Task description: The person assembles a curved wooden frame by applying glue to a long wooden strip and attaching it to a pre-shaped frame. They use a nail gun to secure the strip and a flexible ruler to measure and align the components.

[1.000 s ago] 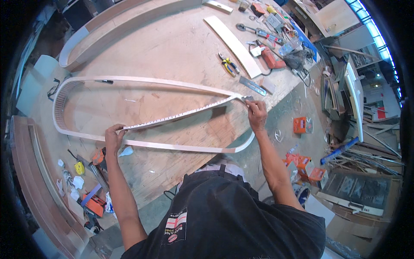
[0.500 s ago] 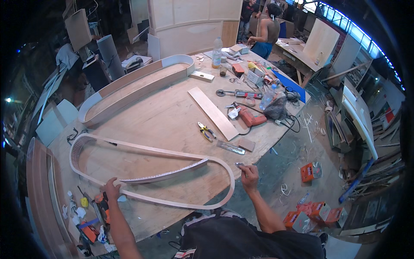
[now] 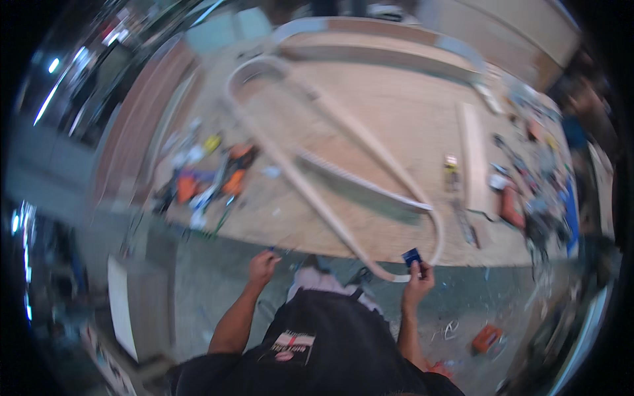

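Observation:
My right hand (image 3: 417,282) grips a small dark blue square flat piece (image 3: 411,256), held up by the near rounded end of a long looped wooden frame (image 3: 317,201). What the piece is made of I cannot tell. My left hand (image 3: 263,266) is closed, just off the front edge of the table, and whatever sits between its fingertips is too blurred to name. Inside the loop, a curved wooden strip (image 3: 360,179) with a pale upper edge stands on the table and reaches the frame's right side.
Orange-handled tools (image 3: 239,165) and scraps crowd the left of the plywood table (image 3: 396,99). A second looped frame (image 3: 383,56) lies at the back. Rightward are a flat board (image 3: 471,155), yellow-handled pliers (image 3: 451,168) and a red power tool (image 3: 510,208). An orange box (image 3: 487,338) rests on the floor.
The view has swung left and is blurred. My left hand has left the frame's edge and come back toward my body, now closed. The right hand still holds its small piece.

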A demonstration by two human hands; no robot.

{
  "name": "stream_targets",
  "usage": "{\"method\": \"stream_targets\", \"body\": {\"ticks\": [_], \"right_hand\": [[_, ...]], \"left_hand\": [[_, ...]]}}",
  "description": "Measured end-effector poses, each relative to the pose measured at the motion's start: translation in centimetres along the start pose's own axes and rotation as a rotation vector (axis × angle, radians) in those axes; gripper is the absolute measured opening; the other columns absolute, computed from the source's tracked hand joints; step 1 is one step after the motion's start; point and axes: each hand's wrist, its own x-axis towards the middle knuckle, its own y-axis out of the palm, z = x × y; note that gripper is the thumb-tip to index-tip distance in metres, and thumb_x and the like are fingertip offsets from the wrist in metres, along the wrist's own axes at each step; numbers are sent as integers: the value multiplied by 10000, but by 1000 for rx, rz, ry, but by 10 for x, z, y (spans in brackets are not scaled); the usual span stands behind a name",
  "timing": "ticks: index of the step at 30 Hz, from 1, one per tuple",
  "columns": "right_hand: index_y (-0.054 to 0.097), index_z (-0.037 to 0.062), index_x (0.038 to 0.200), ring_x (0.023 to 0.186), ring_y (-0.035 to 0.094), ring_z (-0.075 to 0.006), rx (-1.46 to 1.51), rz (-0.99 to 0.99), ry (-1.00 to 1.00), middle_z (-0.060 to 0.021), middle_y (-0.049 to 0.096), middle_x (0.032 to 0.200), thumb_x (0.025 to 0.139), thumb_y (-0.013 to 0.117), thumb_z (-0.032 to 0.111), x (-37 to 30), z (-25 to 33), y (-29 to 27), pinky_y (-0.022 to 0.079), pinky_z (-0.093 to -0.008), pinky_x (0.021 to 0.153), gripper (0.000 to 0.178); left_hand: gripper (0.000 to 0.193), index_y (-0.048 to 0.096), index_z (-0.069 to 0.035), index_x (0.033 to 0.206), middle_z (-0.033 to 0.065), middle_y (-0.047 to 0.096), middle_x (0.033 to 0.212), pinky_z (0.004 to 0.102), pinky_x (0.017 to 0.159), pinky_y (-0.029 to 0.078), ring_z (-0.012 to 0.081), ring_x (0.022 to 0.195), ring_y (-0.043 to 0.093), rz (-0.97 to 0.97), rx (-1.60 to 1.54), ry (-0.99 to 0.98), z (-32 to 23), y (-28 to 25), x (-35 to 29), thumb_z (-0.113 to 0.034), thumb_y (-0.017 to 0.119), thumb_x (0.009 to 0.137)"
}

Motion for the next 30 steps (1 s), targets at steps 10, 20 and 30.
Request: {"method": "stream_targets", "body": {"ticks": [10, 20, 30], "right_hand": [[635, -26, 1124, 844, 610, -114, 87, 464, -165, -66, 649, 968, 995, 674, 155, -5, 85, 176, 531, -272, 749, 226], [627, -2, 1241, 883, 669, -142, 133, 1080, -12, -77, 669, 969, 966, 689, 120, -161, 184, 481, 585, -292, 734, 307], [633, -28, 1192, 753, 656, -123, 122, 1295, 71, -72, 665, 880, 926, 708, 60, -239, 215, 632, 557, -267, 631, 290]], "left_hand": [[439, 693, -42, 1049, 199, 711, 1013, 510, 884, 508, 414, 967, 663, 80, 210, -653, 213, -23, -140, -446, 525, 1018], [370, 595, 18, 788, 225, 618, 772, 501, 677, 483, 415, 731, 630, -151, -60, -785, 309, -73, -148, -302, 692, 945], [282, 532, 2, 860, 182, 576, 736, 463, 633, 481, 328, 676, 626, -311, -258, -900, 379, -42, -162, -216, 680, 960]]}}
